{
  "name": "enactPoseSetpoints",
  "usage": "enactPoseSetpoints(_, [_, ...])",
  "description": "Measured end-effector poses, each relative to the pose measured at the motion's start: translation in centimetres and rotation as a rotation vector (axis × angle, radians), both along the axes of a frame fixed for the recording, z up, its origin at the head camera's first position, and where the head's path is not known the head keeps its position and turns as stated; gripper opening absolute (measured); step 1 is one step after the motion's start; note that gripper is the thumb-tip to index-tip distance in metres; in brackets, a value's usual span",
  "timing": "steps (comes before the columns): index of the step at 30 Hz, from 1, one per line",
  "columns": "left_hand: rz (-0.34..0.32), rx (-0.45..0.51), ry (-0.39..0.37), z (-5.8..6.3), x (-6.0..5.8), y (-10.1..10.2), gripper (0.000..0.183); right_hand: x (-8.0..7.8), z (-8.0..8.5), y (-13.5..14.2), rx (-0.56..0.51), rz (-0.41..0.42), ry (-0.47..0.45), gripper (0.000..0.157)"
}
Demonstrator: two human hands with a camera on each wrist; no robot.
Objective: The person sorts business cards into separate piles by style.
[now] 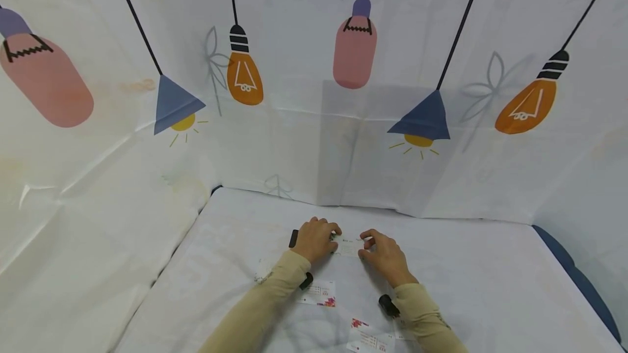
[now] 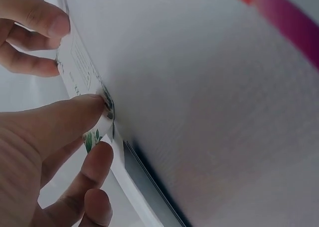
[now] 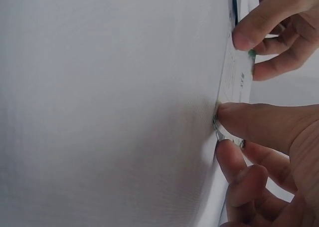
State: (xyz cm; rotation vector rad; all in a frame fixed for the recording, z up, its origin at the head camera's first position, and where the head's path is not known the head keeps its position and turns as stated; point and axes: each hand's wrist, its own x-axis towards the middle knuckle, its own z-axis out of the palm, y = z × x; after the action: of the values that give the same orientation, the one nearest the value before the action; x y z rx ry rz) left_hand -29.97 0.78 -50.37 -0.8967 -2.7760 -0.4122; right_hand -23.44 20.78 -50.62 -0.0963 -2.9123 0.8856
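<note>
Both hands hold a white business card (image 1: 349, 247) between them, low over the white surface. Printed text and green leaves at the corners show on the card. My left hand (image 1: 315, 239) pinches its left end; in the left wrist view the thumb lies on the face of the card (image 2: 75, 62) near a leafy corner. At the opposite end, my right hand (image 1: 386, 257) grips the edge between thumb and fingers. The right wrist view shows that thumb (image 3: 259, 122) on the card, with the fingertips curled by its edge.
A card with red flowers (image 1: 319, 293) lies by the left sleeve. Another floral card (image 1: 370, 336) is nearer, beside one partly hidden by the right sleeve (image 1: 422, 309). A faint card (image 1: 264, 269) lies left. Behind the white-covered table (image 1: 490, 271) hangs a lamp-patterned sheet (image 1: 294, 140).
</note>
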Motion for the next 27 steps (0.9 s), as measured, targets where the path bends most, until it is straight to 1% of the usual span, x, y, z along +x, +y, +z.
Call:
enactPoseSetpoints(8, [0.028,0.000,0.009,-0.21,0.02,0.20,0.024,-0.09,0.16,-0.09,0.005,-0.002,-0.007,0.035])
enactPoseSetpoints(19, [0.004,0.012,0.026,-0.22,0.33,0.09,0.020,0.21,-0.01,-0.35,0.025,-0.017,0.004,0.032])
enactPoseSetpoints(24, [-0.022,0.011,0.030,-0.27,0.30,-0.05,0.016,0.27,-0.07,-0.52,0.037,-0.010,0.030,0.029])
enactPoseSetpoints(27, [-0.035,0.011,0.027,0.00,0.34,-0.10,0.013,0.30,0.04,-0.60,0.034,-0.004,0.054,0.028])
